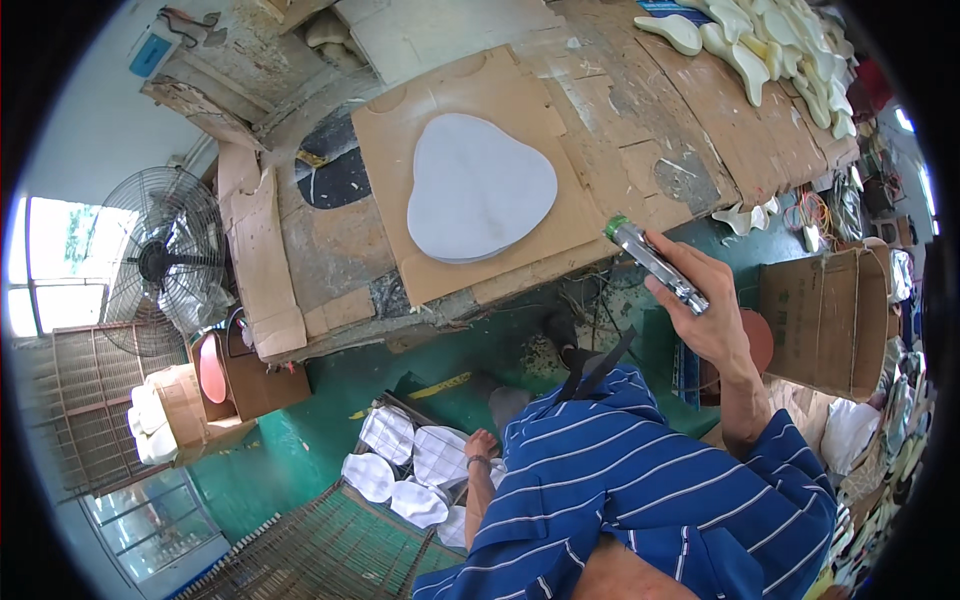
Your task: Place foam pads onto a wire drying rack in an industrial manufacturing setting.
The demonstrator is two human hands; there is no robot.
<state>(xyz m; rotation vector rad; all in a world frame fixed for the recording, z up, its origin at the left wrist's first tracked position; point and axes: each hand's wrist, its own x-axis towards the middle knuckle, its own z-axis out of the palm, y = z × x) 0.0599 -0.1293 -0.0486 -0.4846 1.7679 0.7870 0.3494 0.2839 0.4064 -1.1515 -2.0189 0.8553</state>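
While right hand (716, 308) grips, silver tool (654, 262) (green-ended) pokes past fingers (688, 254).

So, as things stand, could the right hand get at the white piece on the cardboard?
Probably yes: nothing visible stands between the right hand and the white piece on its cardboard sheet. But the hand's grip is around a silver, green-tipped tool, so lifting might need that set aside.

black caged fan (155, 262), left | brown carton (820, 320), right | cream pieces (785, 40) heaped upper right
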